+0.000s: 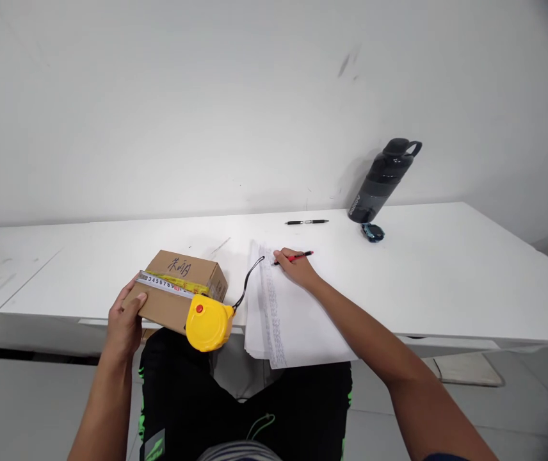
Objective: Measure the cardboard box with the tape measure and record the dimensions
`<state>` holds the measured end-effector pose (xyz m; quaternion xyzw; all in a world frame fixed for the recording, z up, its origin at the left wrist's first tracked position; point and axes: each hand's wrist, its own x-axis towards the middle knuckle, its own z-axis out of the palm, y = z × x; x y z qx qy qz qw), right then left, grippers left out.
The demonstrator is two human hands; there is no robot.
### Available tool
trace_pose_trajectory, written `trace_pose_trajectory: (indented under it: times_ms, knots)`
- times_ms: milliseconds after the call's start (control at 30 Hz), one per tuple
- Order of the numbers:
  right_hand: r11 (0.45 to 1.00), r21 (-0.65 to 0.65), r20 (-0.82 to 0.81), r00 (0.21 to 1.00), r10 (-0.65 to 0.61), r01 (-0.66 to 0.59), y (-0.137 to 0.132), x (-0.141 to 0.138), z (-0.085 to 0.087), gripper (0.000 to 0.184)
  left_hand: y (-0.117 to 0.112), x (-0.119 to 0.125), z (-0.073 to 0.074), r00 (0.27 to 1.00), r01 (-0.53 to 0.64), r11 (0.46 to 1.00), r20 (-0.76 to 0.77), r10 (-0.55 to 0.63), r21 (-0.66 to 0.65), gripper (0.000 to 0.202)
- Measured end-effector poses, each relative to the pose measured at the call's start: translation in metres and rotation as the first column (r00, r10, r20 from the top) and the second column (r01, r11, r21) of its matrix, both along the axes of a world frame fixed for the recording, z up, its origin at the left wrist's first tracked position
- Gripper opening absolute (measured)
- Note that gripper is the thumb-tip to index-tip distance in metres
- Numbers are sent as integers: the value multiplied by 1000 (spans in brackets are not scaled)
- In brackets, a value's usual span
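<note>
At the desk's front edge, my left hand (127, 317) grips the left end of a small cardboard box (156, 306), thumb on its near side. Handwriting marks the box's top. Across the box runs the silver blade of a yellow tape measure (209, 325), its tip near my left fingers and its case at the box's right end. A black wrist strap trails from the case towards the paper. My right hand (296, 267) is closed around a red pen (300, 256), its point at the upper part of a written sheet of paper (307, 320). Columns of small writing line the sheet's left side.
A black pen (306, 222) lies farther back on the white desk (447, 275). A dark water bottle (380, 182) stands near the wall, with a wristwatch (372, 232) in front of it. The paper stack overhangs the desk's front edge above my lap.
</note>
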<state>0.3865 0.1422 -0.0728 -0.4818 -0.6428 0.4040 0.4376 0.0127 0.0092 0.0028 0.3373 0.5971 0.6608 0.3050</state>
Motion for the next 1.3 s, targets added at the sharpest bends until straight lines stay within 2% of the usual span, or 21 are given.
trace_pose_trajectory:
  times_ms: [133, 567, 800, 967, 1300]
  knots:
    - [999, -36, -15, 1000, -6, 6, 1, 0, -4, 51, 2, 2, -1, 1000, -11, 1000, 13, 11, 8, 65]
    - [994, -108, -7, 1000, -9, 8, -2, 3, -3, 44, 1, 6, -3, 999, -1, 998, 36, -1, 60, 60]
    - [996, -84, -24, 999, -36, 34, -3, 2, -3, 44, -1, 7, 0, 1000, 31, 999, -4, -31, 39, 60]
    - [996, -88, -12, 1000, -8, 7, -2, 3, -4, 45, -1, 6, -2, 999, 14, 999, -37, -12, 32, 61]
    - [997, -66, -22, 999, -34, 33, -3, 2, -3, 47, -1, 8, -3, 999, -3, 1000, -36, 4, 30, 64]
